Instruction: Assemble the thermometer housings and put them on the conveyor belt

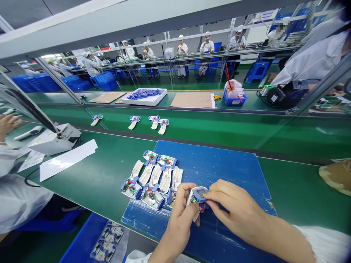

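My left hand (179, 215) and my right hand (236, 208) both grip one white and blue thermometer shell (197, 197) with a small screen, held just above a blue mat (219, 168). Red wires hang under it. To its left, several open shells (153, 177) with circuit boards and wires lie in a pile on the mat's edge.
Several more shells (155, 122) ride the green conveyor belt (219, 128) beyond. A white tray (144, 96), cardboard sheets (192, 99) and a blue bin (234, 96) sit on the far side. A co-worker's hand (9, 124) and white sleeve are at left; white paper (67, 159) lies nearby.
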A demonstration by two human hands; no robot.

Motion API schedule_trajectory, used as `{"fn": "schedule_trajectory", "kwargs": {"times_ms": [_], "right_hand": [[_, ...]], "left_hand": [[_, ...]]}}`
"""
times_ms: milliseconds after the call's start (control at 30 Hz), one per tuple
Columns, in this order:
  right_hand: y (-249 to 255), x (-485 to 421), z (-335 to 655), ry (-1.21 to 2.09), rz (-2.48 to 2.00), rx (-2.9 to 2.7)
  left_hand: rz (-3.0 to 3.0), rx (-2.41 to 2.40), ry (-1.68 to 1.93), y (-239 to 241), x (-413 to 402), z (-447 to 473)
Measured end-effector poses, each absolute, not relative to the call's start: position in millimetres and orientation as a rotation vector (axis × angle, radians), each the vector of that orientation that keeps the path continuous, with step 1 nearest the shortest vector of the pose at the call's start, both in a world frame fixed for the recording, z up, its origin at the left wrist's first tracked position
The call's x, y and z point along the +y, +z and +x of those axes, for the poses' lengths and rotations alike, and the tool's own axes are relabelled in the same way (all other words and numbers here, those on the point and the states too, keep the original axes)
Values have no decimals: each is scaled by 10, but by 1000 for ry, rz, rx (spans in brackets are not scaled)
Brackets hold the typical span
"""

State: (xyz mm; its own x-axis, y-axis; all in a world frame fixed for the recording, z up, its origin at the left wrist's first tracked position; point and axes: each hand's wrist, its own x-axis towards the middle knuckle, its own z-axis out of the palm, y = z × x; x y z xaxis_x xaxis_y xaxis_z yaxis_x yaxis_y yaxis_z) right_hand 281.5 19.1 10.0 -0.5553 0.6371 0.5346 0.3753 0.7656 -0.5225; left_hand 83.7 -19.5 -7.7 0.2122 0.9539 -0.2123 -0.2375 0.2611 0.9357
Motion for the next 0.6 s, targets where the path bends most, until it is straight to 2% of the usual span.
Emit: {"fn": "schedule_trajectory", "kwargs": {"times_ms": [400,600], "right_hand": [[136,150,2872,569,-782,-2296],[85,138,2848,582,-760,-2234]], "left_hand": [[1101,1107,838,38,-172,762],[1244,1093,903,9,-204,757]]}}
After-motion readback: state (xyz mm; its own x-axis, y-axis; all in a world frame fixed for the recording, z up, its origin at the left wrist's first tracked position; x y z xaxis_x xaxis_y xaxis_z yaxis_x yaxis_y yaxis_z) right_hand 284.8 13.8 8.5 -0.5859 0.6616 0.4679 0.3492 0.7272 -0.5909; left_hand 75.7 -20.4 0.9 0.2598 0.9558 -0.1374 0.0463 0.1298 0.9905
